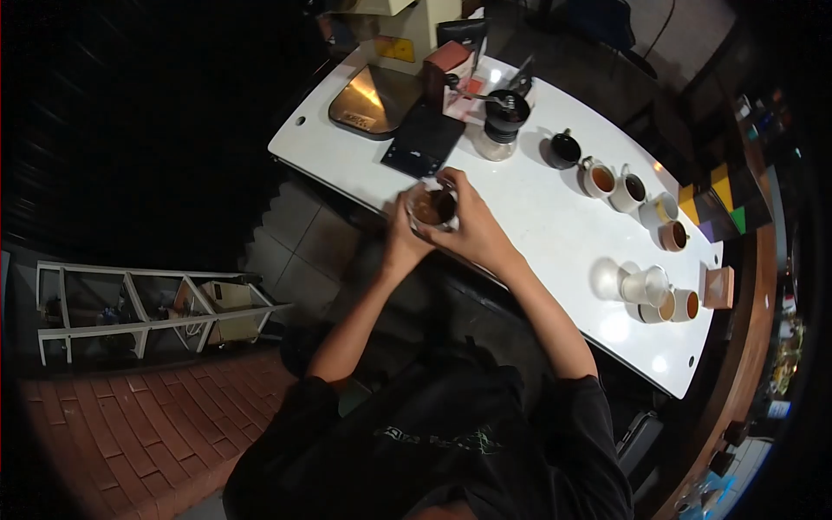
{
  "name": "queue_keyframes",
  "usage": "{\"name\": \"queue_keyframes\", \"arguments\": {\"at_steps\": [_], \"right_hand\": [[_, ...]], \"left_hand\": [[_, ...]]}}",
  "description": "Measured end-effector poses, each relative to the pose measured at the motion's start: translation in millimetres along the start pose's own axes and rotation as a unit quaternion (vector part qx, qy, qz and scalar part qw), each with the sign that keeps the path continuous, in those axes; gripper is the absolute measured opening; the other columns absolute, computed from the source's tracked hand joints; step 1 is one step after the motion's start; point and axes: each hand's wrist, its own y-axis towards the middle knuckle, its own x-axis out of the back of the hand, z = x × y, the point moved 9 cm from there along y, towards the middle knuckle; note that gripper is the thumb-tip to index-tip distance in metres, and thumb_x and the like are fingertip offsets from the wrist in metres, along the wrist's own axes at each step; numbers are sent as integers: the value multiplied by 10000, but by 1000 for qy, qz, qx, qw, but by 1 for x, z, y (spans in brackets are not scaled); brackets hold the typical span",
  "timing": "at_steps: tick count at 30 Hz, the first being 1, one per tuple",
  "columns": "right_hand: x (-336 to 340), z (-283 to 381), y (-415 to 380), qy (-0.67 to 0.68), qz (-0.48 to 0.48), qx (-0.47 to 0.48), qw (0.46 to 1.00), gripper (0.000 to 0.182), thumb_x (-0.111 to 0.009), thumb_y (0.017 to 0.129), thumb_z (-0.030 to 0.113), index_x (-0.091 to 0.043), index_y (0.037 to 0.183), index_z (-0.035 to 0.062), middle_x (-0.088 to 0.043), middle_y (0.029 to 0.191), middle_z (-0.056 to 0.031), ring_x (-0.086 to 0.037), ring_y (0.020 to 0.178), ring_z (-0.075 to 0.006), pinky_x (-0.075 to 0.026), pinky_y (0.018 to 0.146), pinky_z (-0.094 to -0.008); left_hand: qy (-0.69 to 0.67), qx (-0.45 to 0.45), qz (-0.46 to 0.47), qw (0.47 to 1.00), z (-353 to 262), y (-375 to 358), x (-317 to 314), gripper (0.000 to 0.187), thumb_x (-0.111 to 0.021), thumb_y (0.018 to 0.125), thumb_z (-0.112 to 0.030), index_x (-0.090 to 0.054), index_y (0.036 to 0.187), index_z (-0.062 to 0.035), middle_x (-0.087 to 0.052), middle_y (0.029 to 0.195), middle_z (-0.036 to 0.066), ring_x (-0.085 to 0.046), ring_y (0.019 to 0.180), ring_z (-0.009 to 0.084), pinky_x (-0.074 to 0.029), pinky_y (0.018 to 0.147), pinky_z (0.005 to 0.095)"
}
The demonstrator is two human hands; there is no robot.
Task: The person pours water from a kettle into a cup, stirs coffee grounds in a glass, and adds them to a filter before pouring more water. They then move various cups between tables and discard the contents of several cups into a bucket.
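Both of my hands are wrapped round a cup [425, 206] of brown contents at the near edge of the white table [542, 208]. My left hand [403, 234] grips its left side, and my right hand [469, 221] holds the right side, with fingers up at the rim. Just beyond the cup lies a flat black scale [423, 143]. A hand grinder [503, 121] with a black top and clear base stands to the right of the scale.
Several cups, among them a black cup [565, 150] and a white one [600, 178], line the table's far right side. A clear glass [646, 283] stands nearer. A metal-topped machine [368, 100] and red box [448, 65] are at the back left.
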Motion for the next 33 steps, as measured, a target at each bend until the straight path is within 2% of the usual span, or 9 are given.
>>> {"name": "queue_keyframes", "arguments": {"at_steps": [4, 8, 16, 21, 24, 26, 28, 30, 33], "right_hand": [[-36, 5, 36, 21, 17, 38, 999, 836, -823, 743, 281, -345, 1360, -17, -456, 1299, -230, -485, 1214, -414, -425, 1013, -445], [-24, 12, 21, 21, 27, -19, 999, 697, -756, 830, 252, -366, 1349, -4, -436, 1285, -221, -473, 1237, -395, -408, 1033, -421], [15, 15, -48, 30, 43, -144, 988, 426, -676, 895, 195, -500, 1231, 0, -473, 1246, -170, -505, 1207, -348, -412, 1009, -393], [34, 13, -98, 63, 5, -194, 979, 307, -663, 906, 169, -566, 1158, 24, -533, 1125, -128, -564, 1046, -276, -461, 903, -345], [35, 10, -121, 83, 13, -206, 975, 300, -658, 914, 179, -568, 1160, 32, -530, 1116, -121, -565, 1031, -252, -464, 894, -345], [40, 9, -133, 82, 8, -221, 972, 302, -652, 925, 197, -562, 1166, 39, -529, 1106, -114, -565, 1016, -239, -465, 890, -346], [47, 7, -144, 89, 18, -255, 963, 295, -646, 924, 156, -561, 1177, 31, -542, 1129, -110, -567, 1044, -228, -456, 914, -335], [64, 4, -156, 68, -28, -237, 969, 286, -641, 931, 169, -555, 1165, 30, -558, 1089, -108, -575, 1028, -229, -457, 904, -330], [88, -4, -183, 75, -110, -243, 961, 219, -632, 934, 159, -556, 1083, 18, -580, 986, -113, -583, 937, -227, -463, 846, -328]], "left_hand": [[8, 26, -97, 995, 78, 29, 58, 916, -924, 587, -224, -439, 1340, -34, -500, 1248, 180, -541, 1144, 308, -455, 989, 405], [52, 51, -126, 989, 105, 63, 103, 845, -920, 582, -214, -491, 1276, 4, -522, 1258, 183, -550, 1150, 290, -454, 989, 393], [9, 35, -141, 989, 149, 102, 115, 783, -903, 605, -132, -499, 1263, -5, -585, 1187, 145, -593, 1086, 249, -491, 940, 366], [11, 31, -135, 990, 143, 112, 111, 775, -896, 632, -131, -491, 1282, -18, -589, 1201, 145, -592, 1087, 242, -482, 938, 362], [7, 39, -128, 991, 150, 116, 108, 837, -900, 654, -157, -439, 1335, -2, -568, 1237, 170, -576, 1125, 278, -469, 962, 375], [34, 44, -117, 992, 163, 114, 107, 1088, -909, 661, -213, -218, 1472, 11, -433, 1378, 208, -452, 1275, 322, -357, 1082, 411], [76, 30, -170, 982, 149, 91, 117, 1167, -908, 672, -242, -137, 1514, -1, -356, 1390, 226, -389, 1299, 329, -315, 1099, 433], [100, -22, -239, 966, 100, 57, 126, 1008, -864, 739, -187, -205, 1480, -1, -395, 1274, 186, -446, 1153, 291, -359, 1041, 422], [142, -40, -214, 966, 18, 14, 102, 757, -748, 841, -120, -282, 1425, 5, -455, 1192, 159, -449, 1107, 268, -340, 1009, 420]]}}
